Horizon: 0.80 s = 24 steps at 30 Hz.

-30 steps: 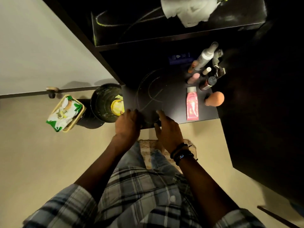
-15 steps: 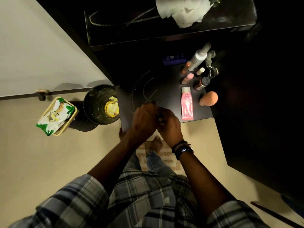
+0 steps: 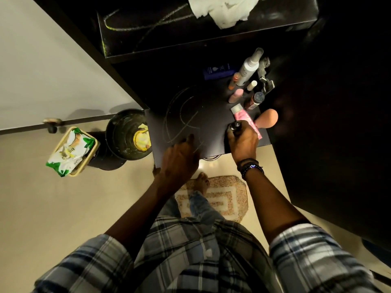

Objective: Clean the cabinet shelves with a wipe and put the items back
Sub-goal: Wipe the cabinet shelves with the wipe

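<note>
A dark lower shelf [image 3: 211, 132] carries pale scribbled lines on its left half. My right hand [image 3: 243, 142] grips a small dark bottle [image 3: 235, 126] at the shelf's front right, beside a pink tube [image 3: 243, 117]. My left hand [image 3: 179, 159] rests over the shelf's front edge with its fingers loosely curled and nothing in them. A crumpled white wipe [image 3: 222, 7] lies on the upper shelf [image 3: 148, 32], which also shows scribbled marks. Several cosmetics stand at the back right: a white spray bottle [image 3: 248, 67], small tubes and a peach sponge [image 3: 267, 119].
A black bin [image 3: 124, 136] with yellow waste stands on the floor left of the shelf. A green-and-white wipes pack [image 3: 70, 151] lies in a tray next to it. A patterned mat [image 3: 220, 199] lies under my feet. The dark cabinet side [image 3: 338, 123] rises on the right.
My hands were together at the shelf's front edge. The right hand has moved right with the small dark bottle toward the pink tube. The left hand stayed near the front edge.
</note>
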Each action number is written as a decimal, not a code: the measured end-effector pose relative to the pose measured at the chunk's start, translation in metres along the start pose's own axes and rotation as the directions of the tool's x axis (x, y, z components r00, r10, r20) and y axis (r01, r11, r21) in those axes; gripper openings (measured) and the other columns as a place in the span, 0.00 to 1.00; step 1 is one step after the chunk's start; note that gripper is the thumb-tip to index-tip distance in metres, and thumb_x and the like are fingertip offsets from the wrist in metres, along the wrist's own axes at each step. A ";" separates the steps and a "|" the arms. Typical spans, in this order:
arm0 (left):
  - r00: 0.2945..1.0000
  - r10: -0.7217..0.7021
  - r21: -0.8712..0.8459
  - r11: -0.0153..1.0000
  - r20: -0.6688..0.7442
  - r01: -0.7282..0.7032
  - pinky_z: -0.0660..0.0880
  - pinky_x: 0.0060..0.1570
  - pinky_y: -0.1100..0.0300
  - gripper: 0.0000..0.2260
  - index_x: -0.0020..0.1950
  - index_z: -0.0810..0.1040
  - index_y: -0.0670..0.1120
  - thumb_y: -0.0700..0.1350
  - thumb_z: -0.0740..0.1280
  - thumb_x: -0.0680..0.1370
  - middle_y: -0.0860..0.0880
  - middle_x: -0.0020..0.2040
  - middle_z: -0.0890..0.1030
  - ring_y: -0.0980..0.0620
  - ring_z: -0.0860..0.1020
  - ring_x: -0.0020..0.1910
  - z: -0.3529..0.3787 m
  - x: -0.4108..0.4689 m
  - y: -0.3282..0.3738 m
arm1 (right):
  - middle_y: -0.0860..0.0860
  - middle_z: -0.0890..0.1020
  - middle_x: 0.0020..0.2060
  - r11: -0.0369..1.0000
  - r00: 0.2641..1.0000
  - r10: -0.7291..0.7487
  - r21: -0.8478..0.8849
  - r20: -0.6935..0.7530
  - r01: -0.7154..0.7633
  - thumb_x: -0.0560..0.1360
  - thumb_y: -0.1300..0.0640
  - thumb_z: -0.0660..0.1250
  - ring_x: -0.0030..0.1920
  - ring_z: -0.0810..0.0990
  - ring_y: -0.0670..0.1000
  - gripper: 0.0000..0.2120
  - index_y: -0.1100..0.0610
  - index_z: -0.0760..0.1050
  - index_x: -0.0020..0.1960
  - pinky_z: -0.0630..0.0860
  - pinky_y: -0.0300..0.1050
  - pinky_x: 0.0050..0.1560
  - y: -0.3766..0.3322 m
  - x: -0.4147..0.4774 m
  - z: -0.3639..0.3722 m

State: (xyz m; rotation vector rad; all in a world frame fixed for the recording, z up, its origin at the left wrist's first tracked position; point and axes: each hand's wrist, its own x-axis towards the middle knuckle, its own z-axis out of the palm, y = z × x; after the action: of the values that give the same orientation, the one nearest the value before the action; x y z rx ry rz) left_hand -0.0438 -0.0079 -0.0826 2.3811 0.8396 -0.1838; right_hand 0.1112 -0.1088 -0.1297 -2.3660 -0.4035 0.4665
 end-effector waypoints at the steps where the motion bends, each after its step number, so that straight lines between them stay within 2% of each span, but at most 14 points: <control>1: 1.000 -0.008 -0.003 1.000 -0.005 0.008 0.80 0.40 0.52 0.15 0.64 0.69 0.47 0.49 0.61 0.78 0.47 0.49 0.79 0.49 0.79 0.42 -0.002 -0.003 -0.001 | 0.54 0.82 0.43 1.000 1.000 0.003 -0.006 0.006 -0.003 0.71 0.59 0.70 0.44 0.81 0.55 0.09 0.57 0.75 0.51 0.78 0.48 0.47 -0.002 0.001 -0.004; 4: 1.000 -0.011 0.020 1.000 -0.005 0.011 0.80 0.39 0.53 0.16 0.64 0.69 0.49 0.50 0.60 0.78 0.48 0.52 0.79 0.50 0.80 0.43 -0.007 -0.010 -0.004 | 0.52 0.81 0.48 0.998 0.998 -0.055 0.003 -0.003 0.055 0.69 0.58 0.74 0.48 0.80 0.53 0.18 0.54 0.74 0.57 0.78 0.49 0.53 -0.010 -0.005 -0.016; 6: 1.000 -0.002 0.068 0.998 -0.031 0.004 0.78 0.37 0.57 0.17 0.66 0.68 0.49 0.51 0.60 0.77 0.48 0.52 0.79 0.49 0.80 0.43 -0.016 -0.012 -0.003 | 0.55 0.79 0.54 0.993 0.992 -0.118 -0.025 -0.043 0.117 0.69 0.56 0.74 0.55 0.78 0.55 0.23 0.56 0.72 0.61 0.76 0.52 0.56 -0.018 -0.017 -0.024; 8: 0.996 -0.015 0.041 0.999 -0.083 0.018 0.75 0.36 0.57 0.20 0.67 0.68 0.46 0.48 0.64 0.77 0.44 0.52 0.80 0.44 0.80 0.43 -0.029 -0.016 0.003 | 0.57 0.77 0.55 0.984 0.980 -0.176 -0.051 -0.092 0.172 0.71 0.53 0.72 0.55 0.76 0.57 0.23 0.59 0.71 0.62 0.76 0.55 0.56 -0.029 -0.027 -0.033; 10: 0.987 -0.002 0.023 1.000 -0.158 0.006 0.76 0.39 0.53 0.24 0.70 0.67 0.42 0.45 0.68 0.75 0.40 0.55 0.79 0.40 0.80 0.46 -0.045 -0.022 0.009 | 0.55 0.76 0.50 0.973 0.962 -0.231 -0.022 -0.143 0.230 0.72 0.52 0.70 0.50 0.75 0.56 0.19 0.59 0.72 0.58 0.76 0.56 0.51 -0.050 -0.035 -0.042; 12: 0.977 0.025 0.061 0.998 -0.211 -0.012 0.77 0.39 0.50 0.28 0.69 0.68 0.38 0.43 0.71 0.72 0.37 0.57 0.79 0.37 0.80 0.47 -0.062 -0.028 0.013 | 0.53 0.75 0.46 0.960 0.941 -0.272 0.018 -0.200 0.281 0.73 0.51 0.69 0.48 0.74 0.54 0.14 0.58 0.72 0.54 0.75 0.51 0.51 -0.079 -0.037 -0.052; 14: 0.963 0.030 0.070 0.997 -0.267 -0.012 0.78 0.39 0.47 0.29 0.69 0.68 0.38 0.44 0.72 0.70 0.35 0.57 0.79 0.35 0.80 0.47 -0.072 -0.036 0.012 | 0.52 0.76 0.46 0.935 0.897 -0.332 0.021 -0.292 0.353 0.74 0.51 0.68 0.49 0.73 0.51 0.13 0.58 0.74 0.54 0.68 0.39 0.54 -0.113 -0.036 -0.062; 16: 0.952 0.005 0.016 1.000 -0.305 0.000 0.77 0.47 0.45 0.28 0.70 0.66 0.41 0.48 0.70 0.73 0.37 0.60 0.77 0.36 0.79 0.53 -0.079 -0.042 0.011 | 0.51 0.76 0.48 0.906 0.846 -0.387 0.020 -0.367 0.423 0.75 0.49 0.68 0.50 0.72 0.49 0.15 0.57 0.74 0.56 0.62 0.33 0.54 -0.146 -0.029 -0.074; 18: 0.942 -0.019 -0.032 0.999 -0.336 0.009 0.73 0.57 0.44 0.27 0.71 0.64 0.45 0.53 0.67 0.76 0.40 0.64 0.75 0.38 0.75 0.60 -0.087 -0.048 0.010 | 0.51 0.76 0.51 0.878 0.810 -0.439 0.007 -0.389 0.479 0.75 0.47 0.66 0.53 0.71 0.49 0.17 0.56 0.74 0.59 0.64 0.36 0.55 -0.173 -0.016 -0.084; 20: 0.918 -0.036 -0.017 0.999 -0.395 0.032 0.71 0.62 0.45 0.25 0.70 0.65 0.48 0.58 0.61 0.76 0.43 0.66 0.73 0.42 0.72 0.64 -0.095 -0.051 0.005 | 0.53 0.76 0.54 0.863 0.787 -0.484 -0.059 -0.382 0.502 0.75 0.46 0.65 0.55 0.72 0.52 0.19 0.56 0.74 0.61 0.68 0.42 0.56 -0.192 0.002 -0.089; 24: 0.851 -0.054 0.001 0.998 -0.522 0.064 0.69 0.60 0.53 0.22 0.66 0.69 0.46 0.56 0.62 0.76 0.45 0.63 0.74 0.47 0.71 0.62 -0.117 -0.050 -0.005 | 0.58 0.74 0.56 0.859 0.815 -0.507 -0.245 -0.281 0.450 0.74 0.46 0.67 0.55 0.71 0.59 0.23 0.56 0.72 0.64 0.72 0.53 0.54 -0.213 0.030 -0.094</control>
State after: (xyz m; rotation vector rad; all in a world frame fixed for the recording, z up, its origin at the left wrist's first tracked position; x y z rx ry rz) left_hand -0.0940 0.0370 0.0254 2.4554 1.1579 0.4610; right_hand 0.1444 0.0037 0.0736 -2.3227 -0.8767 -0.2199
